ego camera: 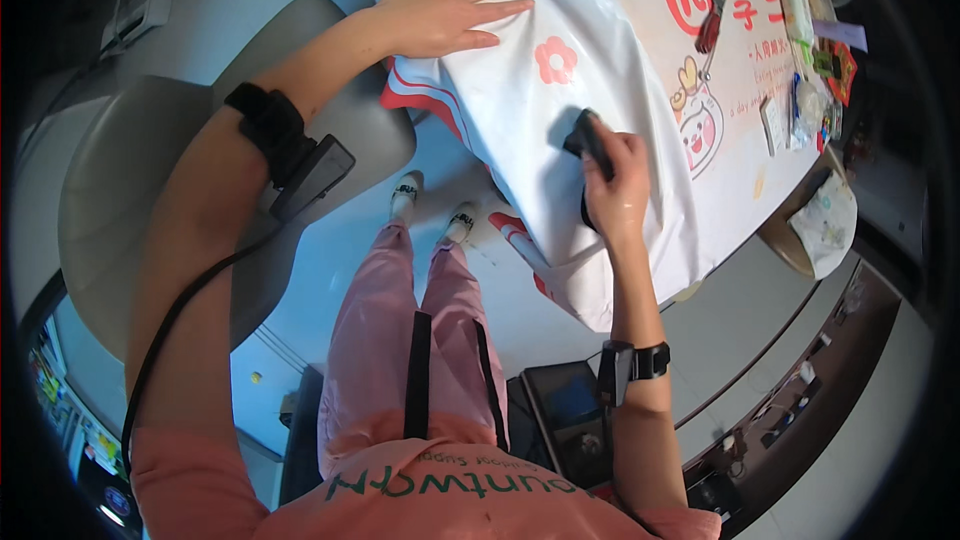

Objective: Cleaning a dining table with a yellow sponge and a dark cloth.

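A white tablecloth (525, 112), printed with red figures and writing, covers the table and hangs over its near edge in loose folds. My left hand (450, 11) lies flat on the cloth near its left edge, fingers apart, a ring on one finger. Beside a red printed flower (556, 60), my right hand (621, 180) grips a black handheld tool (587, 136). The tool's head is against or just over the draped cloth; its exact kind is unclear, as my fingers hide part of it.
A red-handled hand tool (711, 19) lies farther back on the table. Several packets and small items (814, 82) crowd the right end. A grey chair (142, 195) stands at my left; another chair (780, 240) with a white cloth (825, 225) is at the right.
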{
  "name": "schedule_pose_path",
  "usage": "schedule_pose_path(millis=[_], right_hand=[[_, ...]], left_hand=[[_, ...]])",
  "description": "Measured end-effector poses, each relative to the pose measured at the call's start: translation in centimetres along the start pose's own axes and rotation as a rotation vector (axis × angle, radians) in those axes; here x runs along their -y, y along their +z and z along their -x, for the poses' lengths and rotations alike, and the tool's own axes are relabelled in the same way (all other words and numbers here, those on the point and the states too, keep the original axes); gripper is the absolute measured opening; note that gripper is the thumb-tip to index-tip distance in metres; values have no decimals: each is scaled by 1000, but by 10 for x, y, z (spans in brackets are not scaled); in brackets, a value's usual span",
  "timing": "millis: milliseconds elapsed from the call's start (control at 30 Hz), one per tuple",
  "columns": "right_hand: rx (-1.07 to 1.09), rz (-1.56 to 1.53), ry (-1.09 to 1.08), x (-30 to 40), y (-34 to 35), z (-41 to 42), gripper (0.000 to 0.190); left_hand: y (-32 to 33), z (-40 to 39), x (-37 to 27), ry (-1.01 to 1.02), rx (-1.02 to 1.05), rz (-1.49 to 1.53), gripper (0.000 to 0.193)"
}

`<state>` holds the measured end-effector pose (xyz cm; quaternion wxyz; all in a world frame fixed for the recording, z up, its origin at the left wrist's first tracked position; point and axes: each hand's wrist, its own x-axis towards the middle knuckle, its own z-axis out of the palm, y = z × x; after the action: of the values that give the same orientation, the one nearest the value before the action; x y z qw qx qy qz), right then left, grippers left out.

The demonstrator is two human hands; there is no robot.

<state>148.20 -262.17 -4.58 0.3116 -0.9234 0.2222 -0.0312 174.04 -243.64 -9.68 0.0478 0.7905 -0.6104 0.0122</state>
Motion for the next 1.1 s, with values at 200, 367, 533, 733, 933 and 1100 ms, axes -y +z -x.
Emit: schedule_pose_path(millis=[200,367,533,733,933,1100], right_hand=[[-69,178,-460,77,54,-55,43],[-9,313,-448,65,69,-29,41],[208,298,-342,43,35,30,42],[61,175,-384,71,46,-28,31],[94,401,-460,64,56,-17,32],[304,291,-339,47,30,16,41]], left_hand=[[15,-4,6,48,-56,70,70],[11,-4,6,44,-62,147,59],[10,-2,6,24,-47,74,60],[15,-1,-2,-42,-72,0,54],[8,-4,6,26,-50,81,61],[9,1,-3,-55,-50,-31,55]])
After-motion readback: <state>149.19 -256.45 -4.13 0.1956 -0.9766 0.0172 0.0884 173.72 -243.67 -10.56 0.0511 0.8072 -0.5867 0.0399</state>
